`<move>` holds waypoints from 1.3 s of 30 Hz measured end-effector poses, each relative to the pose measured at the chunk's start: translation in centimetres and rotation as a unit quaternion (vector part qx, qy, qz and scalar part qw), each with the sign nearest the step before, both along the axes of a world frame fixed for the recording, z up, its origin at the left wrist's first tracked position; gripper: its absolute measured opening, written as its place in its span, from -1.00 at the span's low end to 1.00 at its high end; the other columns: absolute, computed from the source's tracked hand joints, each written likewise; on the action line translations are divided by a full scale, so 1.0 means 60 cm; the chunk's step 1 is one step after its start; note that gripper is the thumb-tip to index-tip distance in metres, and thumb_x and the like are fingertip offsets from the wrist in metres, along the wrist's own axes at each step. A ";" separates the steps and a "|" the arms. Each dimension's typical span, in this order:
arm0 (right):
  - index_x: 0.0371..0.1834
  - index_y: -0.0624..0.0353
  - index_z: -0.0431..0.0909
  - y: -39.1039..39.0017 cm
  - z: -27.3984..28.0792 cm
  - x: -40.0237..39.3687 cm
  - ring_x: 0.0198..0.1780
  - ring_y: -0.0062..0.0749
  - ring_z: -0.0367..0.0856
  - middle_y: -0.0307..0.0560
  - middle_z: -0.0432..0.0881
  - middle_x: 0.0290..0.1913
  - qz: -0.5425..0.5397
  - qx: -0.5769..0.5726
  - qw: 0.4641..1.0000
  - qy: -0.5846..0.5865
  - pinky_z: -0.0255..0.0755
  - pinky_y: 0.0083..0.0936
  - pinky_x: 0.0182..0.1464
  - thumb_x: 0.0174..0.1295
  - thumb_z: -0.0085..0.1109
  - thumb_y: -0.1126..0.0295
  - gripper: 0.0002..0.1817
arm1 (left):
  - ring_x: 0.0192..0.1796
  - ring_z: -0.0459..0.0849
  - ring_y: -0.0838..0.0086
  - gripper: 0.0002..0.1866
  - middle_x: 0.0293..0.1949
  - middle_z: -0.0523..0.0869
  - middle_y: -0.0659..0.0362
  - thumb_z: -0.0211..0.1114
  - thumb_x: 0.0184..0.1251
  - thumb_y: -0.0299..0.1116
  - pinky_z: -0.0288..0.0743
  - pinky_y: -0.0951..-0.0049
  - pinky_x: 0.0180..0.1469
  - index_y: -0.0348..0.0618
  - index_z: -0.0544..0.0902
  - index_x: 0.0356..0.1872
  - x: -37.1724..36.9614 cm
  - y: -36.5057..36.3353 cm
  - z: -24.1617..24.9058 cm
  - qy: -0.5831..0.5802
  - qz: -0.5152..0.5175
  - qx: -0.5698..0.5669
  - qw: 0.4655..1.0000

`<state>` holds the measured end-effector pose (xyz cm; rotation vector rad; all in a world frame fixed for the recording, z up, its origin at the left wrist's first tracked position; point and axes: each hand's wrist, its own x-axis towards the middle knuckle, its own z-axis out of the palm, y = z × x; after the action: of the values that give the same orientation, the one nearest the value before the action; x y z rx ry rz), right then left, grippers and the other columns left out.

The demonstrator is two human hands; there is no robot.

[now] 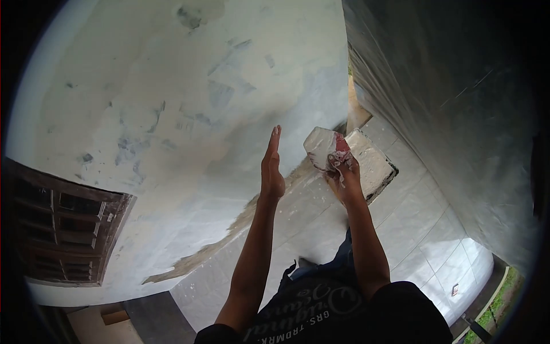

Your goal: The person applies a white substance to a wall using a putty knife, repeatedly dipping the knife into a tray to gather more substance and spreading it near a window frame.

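My left hand (pixel 272 166) is raised edge-on beside the patchy white wall (pixel 189 114), its fingers stretched out and nothing in it. Whether the fingertips touch the wall I cannot tell. To its right, my right hand (pixel 344 175) is closed round a putty-smeared scraper (pixel 321 146) with a wide pale blade and a red part. White paste covers some of its fingers. Behind that hand, a pale, paste-spotted board or box top (pixel 369 163) with dark edges stands over the tiled floor.
A brown-framed window (pixel 69 226) is in the wall at the left. Translucent plastic sheeting (pixel 447 97) hangs along the right. Grey floor tiles (pixel 427 212) run below, with white specks near the wall's rough, unpainted lower edge (pixel 229 235). Grass (pixel 497 304) shows at bottom right.
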<state>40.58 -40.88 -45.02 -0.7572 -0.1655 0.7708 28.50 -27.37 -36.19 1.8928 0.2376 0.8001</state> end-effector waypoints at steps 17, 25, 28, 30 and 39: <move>0.28 0.29 0.39 0.118 0.243 -0.404 0.11 -0.11 0.69 0.06 0.60 0.15 0.138 0.092 0.986 -0.015 0.71 -0.21 0.07 0.30 0.08 0.52 -0.54 | 0.62 0.06 0.07 -0.33 0.55 0.17 -0.21 -0.28 0.57 -0.14 -0.17 0.13 0.61 -0.42 0.08 0.54 -0.456 0.127 0.214 -0.171 0.129 0.147 0.966; 0.35 0.29 0.34 0.221 0.291 -0.475 0.06 -0.19 0.69 0.05 0.60 0.15 0.161 0.114 0.977 -0.082 0.75 -0.21 -0.07 0.32 0.12 0.57 -0.50 | 0.60 0.11 0.04 -0.27 0.54 0.19 -0.22 -0.28 0.55 -0.03 -0.12 0.07 0.60 -0.41 0.08 0.54 -0.541 0.241 0.251 -0.223 0.195 0.229 0.927; 0.31 0.28 0.38 0.271 0.305 -0.498 -0.02 -0.24 0.72 0.02 0.64 0.06 0.125 0.090 0.979 -0.134 0.75 -0.23 -0.14 0.31 0.17 0.53 -0.51 | 0.60 0.12 0.03 -0.25 0.53 0.20 -0.22 -0.28 0.54 0.01 -0.10 0.05 0.59 -0.41 0.08 0.54 -0.558 0.291 0.268 -0.221 0.215 0.258 0.916; 0.29 0.32 0.40 0.296 0.324 -0.509 -0.05 -0.29 0.71 0.03 0.65 0.03 0.121 0.111 0.977 -0.138 0.75 -0.25 -0.15 0.33 0.16 0.57 -0.55 | 0.59 0.14 0.03 -0.23 0.53 0.20 -0.23 -0.28 0.54 0.03 -0.09 0.04 0.59 -0.41 0.08 0.54 -0.581 0.324 0.282 -0.224 0.224 0.281 0.906; 0.22 0.37 0.47 0.378 0.355 -0.569 -0.09 -0.45 0.66 -0.05 0.63 -0.02 -0.054 0.135 0.948 -0.284 0.70 -0.39 -0.02 0.31 0.15 0.67 -0.61 | 0.62 0.08 0.03 -0.19 0.56 0.15 -0.20 -0.32 0.54 0.17 -0.20 0.04 0.61 -0.28 0.06 0.57 -0.583 0.407 0.350 -0.210 0.205 0.324 0.899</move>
<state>6.47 -18.18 -23.71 -0.7031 -0.7291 0.3959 -6.49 -2.98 -15.21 2.2398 0.1005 1.7203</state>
